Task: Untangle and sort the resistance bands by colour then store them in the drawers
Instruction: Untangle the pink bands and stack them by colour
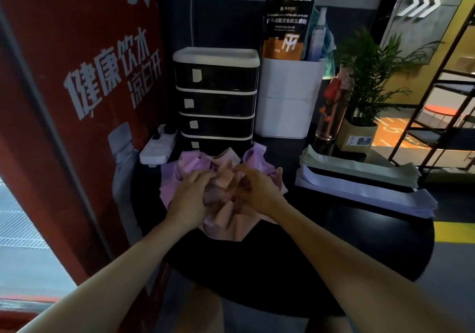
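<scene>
A tangled heap of pink and purple resistance bands lies on the dark table in front of a small black drawer unit with four shut drawers. My left hand grips the bands at the middle of the heap. My right hand pinches a pink band beside it, and the two hands almost touch. At the right, flat bands lie sorted in stacks: pale green ones on top, lavender ones below and nearer me.
A white power strip lies left of the drawers, against a red sign. Behind stand a white bin with bottles and a pouch, a pink water bottle and a potted plant. A black rack is at right.
</scene>
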A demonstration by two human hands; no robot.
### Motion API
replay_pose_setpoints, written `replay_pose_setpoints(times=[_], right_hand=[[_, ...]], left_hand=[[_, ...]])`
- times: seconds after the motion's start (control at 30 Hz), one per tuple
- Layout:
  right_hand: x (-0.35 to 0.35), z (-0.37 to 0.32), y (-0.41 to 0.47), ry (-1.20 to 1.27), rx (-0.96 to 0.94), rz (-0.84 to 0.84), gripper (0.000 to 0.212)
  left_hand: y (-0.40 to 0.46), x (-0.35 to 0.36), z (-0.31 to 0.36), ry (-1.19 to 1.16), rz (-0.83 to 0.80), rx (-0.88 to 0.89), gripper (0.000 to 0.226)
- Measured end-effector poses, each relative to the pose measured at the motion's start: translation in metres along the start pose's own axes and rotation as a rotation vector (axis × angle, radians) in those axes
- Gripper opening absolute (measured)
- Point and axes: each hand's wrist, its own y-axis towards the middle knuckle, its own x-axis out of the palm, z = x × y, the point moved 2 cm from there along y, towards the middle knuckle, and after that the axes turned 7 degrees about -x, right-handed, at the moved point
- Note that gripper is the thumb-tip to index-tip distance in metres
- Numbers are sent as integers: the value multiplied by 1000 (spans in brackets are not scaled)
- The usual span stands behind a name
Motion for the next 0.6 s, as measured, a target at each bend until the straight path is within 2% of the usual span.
replay_pose_setpoints(times=[0.07, 0.27, 0.47, 0.6], right_hand=[[-1, -1, 6, -98, -24, 15, 16], [-44, -2, 36, -96, 13, 345, 22], [-77, -14, 59, -43, -19, 454, 17], [-93, -19, 68, -16, -19, 541, 16]], left_hand=[[1, 0, -6, -41, 23, -45, 63], [15, -16, -2, -186, 83, -106, 27], [59, -49, 11, -65, 178, -43, 14], [85, -65, 25, -36, 282, 21, 18]])
